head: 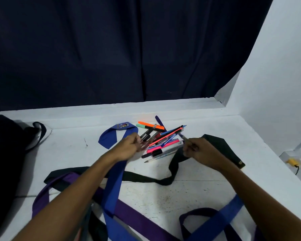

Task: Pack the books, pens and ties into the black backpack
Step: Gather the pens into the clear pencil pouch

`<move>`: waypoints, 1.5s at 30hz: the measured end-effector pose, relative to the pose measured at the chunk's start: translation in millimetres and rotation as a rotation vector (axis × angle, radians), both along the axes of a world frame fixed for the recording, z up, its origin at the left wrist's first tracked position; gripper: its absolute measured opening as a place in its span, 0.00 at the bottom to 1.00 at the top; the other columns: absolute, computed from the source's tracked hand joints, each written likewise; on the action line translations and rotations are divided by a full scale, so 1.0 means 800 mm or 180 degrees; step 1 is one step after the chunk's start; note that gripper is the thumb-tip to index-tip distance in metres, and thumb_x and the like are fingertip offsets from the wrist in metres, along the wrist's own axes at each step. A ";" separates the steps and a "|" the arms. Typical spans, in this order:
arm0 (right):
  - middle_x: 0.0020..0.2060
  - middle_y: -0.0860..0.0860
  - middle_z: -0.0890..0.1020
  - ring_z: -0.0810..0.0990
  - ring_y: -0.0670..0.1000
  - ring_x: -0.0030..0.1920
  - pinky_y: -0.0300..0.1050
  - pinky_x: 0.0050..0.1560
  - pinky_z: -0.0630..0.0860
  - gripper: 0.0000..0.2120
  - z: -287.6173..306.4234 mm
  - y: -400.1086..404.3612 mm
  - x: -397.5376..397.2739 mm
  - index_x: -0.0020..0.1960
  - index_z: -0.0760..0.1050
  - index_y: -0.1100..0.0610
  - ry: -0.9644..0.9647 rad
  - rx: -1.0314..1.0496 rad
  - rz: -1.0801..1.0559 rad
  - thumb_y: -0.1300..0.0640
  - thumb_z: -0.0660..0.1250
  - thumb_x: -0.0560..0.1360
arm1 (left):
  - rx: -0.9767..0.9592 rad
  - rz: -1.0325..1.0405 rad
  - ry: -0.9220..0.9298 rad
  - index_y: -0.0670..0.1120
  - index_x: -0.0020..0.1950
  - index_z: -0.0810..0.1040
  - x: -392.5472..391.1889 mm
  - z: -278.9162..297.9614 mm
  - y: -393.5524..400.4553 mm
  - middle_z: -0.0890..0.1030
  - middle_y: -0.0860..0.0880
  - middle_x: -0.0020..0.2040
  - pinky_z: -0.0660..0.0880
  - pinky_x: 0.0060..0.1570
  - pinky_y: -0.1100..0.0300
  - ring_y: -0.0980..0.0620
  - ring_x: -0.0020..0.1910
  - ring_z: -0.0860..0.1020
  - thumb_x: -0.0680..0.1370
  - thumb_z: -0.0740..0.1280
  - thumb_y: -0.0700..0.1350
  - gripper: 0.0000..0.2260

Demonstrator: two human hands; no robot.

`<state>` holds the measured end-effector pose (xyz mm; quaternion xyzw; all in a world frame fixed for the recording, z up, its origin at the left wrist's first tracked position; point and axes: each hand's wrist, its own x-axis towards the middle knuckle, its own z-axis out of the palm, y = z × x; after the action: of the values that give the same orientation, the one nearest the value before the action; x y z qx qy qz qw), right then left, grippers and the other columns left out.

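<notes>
I'm at the pen-gathering step: my left hand (129,146) curls around a few pens (161,141) at the heap's edge, my right hand (196,150) pinches one, and next I'd judge both handfuls must travel to the backpack (5,153) far left.

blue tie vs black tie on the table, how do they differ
The blue tie bears a crest near its wide end; the black tie shows none. The blue tie runs under the left forearm toward the camera; the black tie's wide end lies under the right hand, its band trailing left. Both lie unfolded on the white table.
</notes>
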<state>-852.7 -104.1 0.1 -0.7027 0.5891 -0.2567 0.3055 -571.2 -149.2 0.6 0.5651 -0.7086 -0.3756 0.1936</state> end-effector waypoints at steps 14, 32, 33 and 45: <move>0.60 0.56 0.75 0.78 0.54 0.53 0.46 0.52 0.73 0.16 -0.042 -0.020 0.087 0.67 0.70 0.56 0.2258 -0.0871 0.1014 0.59 0.61 0.80 | -0.0160 -0.0090 -0.0616 0.47 0.37 0.83 -0.066 -0.036 -0.030 0.84 0.49 0.40 0.79 0.46 0.53 0.50 0.43 0.81 0.70 0.76 0.45 0.04; 0.58 0.53 0.76 0.76 0.50 0.56 0.41 0.56 0.71 0.11 -0.039 -0.014 0.087 0.60 0.77 0.56 0.2100 -0.0710 0.1118 0.59 0.63 0.78 | -0.0595 0.0875 0.1091 0.39 0.43 0.81 -0.022 0.009 -0.026 0.83 0.41 0.41 0.77 0.50 0.53 0.52 0.41 0.79 0.75 0.72 0.39 0.04; 0.58 0.53 0.76 0.75 0.50 0.55 0.40 0.54 0.71 0.10 -0.038 -0.014 0.088 0.59 0.76 0.56 0.2099 -0.0709 0.1109 0.59 0.64 0.78 | -0.0618 0.1041 0.1347 0.38 0.44 0.81 -0.017 0.015 -0.023 0.83 0.40 0.42 0.78 0.48 0.55 0.53 0.41 0.79 0.74 0.73 0.38 0.03; 0.38 0.50 0.74 0.73 0.49 0.34 0.36 0.35 0.74 0.05 0.005 -0.001 0.106 0.49 0.70 0.55 -0.0462 -0.1470 -0.0369 0.60 0.56 0.82 | -0.0781 0.1733 0.2419 0.44 0.48 0.80 0.058 0.059 -0.005 0.83 0.40 0.46 0.78 0.39 0.64 0.50 0.42 0.82 0.75 0.71 0.37 0.04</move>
<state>-768.1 -105.0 4.4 -0.6986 0.5307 -0.4514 0.1630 -525.1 -152.9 48.2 0.5257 -0.4531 -0.4049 0.5953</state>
